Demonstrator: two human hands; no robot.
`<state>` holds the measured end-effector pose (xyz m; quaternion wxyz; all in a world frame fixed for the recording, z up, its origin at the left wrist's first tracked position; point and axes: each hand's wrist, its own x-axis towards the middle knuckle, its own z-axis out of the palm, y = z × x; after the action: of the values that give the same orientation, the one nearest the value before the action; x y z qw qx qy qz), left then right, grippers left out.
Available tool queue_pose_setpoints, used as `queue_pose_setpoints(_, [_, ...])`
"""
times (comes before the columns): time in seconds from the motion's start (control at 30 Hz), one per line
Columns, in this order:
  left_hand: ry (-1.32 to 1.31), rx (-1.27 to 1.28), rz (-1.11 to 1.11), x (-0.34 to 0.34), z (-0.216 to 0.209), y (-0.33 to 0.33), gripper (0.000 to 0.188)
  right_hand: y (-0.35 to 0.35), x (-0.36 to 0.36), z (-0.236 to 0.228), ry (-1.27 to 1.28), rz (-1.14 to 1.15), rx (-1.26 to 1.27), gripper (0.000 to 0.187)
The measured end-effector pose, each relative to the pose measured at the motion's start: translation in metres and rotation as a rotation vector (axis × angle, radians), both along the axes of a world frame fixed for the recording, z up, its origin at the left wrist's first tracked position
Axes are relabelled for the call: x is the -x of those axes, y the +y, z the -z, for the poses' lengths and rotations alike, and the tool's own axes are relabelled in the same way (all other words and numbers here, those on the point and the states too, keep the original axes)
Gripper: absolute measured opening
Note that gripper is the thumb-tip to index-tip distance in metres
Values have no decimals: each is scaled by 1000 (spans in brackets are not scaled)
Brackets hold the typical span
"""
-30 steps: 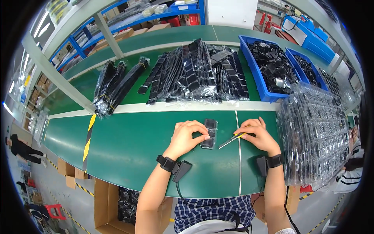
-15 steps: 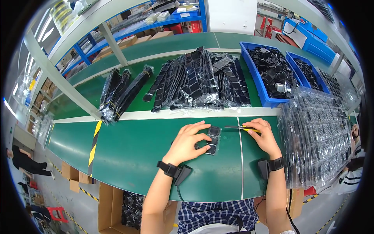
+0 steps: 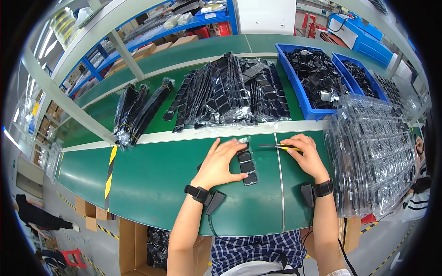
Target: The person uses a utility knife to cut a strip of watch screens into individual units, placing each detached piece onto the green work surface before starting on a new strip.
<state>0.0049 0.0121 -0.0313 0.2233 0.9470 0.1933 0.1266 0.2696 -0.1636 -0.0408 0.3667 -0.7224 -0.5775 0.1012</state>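
Saw blue-and-white checked cloth point(image 3: 258, 252) just below the near edge of the smooth green desk point(image 3: 152, 184), with an open brown cardboard box point(image 3: 130, 244) of black pieces to its left. Spotted black wrist straps point(image 3: 198, 193) on both forearms. And there, right of the desk's middle, found a flat strip of small black squares in clear plastic point(image 3: 246, 163), running up toward the far edge! Caught the left hand point(image 3: 218, 163) right at it, with thumb touching the near end, fingers blurred around the far end, and a wide gap between them. Across the pale line on the desk, got the right hand point(image 3: 306, 154) clamped on a slim tool point(image 3: 271, 146) with a grey tip and a yellow-and-black handle, aimed left toward the strip. Noted a tall stack of clear plastic trays point(image 3: 368, 156) along the desk's right edge, and yellow-and-black striped tape point(image 3: 111, 175) toward the left end. Past the far edge, met bundled long black strips point(image 3: 147, 110), then a broad heap of plastic-wrapped black strips point(image 3: 230, 96), then two blue plastic bins point(image 3: 315, 114) on the right. Farthest back, glimpsed blue metal shelving point(image 3: 234, 20).
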Motion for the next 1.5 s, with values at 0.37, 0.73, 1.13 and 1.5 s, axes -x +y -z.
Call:
queue_pose_setpoints(0.37, [-5,-49,83,-1,-5,-20,123,3,24,3,-127,-119,174,28])
queue_pose_setpoints(0.73, [-122,85,80,-3,6,-10,55,7,42,7,-201,-191,103,25])
queue_pose_setpoints(1.13, [-208,3,-7,-9,20,-3,17,8,39,6,-144,-200,179,26])
queue_pose_setpoints(1.5, [-223,68,-36,-16,25,1,17,26,43,29,-181,-177,-28,22])
